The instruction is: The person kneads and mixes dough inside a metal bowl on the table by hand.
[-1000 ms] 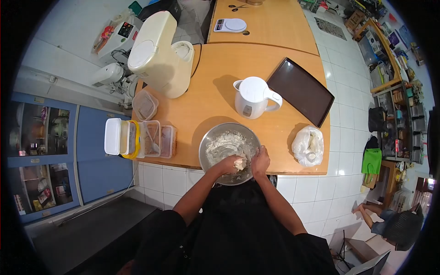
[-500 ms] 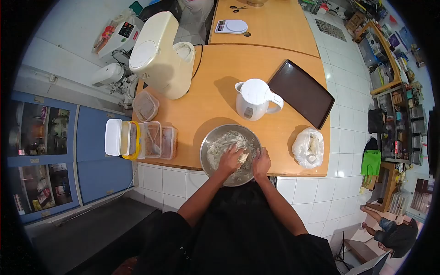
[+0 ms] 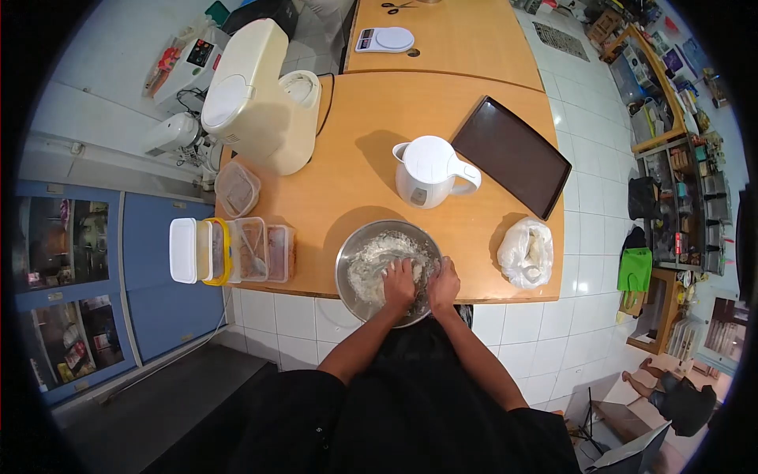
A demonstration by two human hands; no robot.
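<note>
A round metal bowl stands at the table's front edge, holding loose white flour and a floury dough. My left hand is inside the bowl, its fingers bent down into the dough; the fingertips are partly buried. On the bowl's right side, my right hand is closed around the rim. Just behind the bowl stands a white electric kettle, its handle pointing right. A white plastic bag with pale contents sits to the right of the bowl.
Clear plastic tubs line the table's left edge, with a lidded container beside them. A cream stand mixer is behind. A dark baking tray lies back right. Farther off are a white scale and scissors. Another person is at far right.
My left hand has turned and pushed down into the dough; the lump beside its fingers is now hidden. My right hand stays on the rim. The whole view has shifted slightly.
</note>
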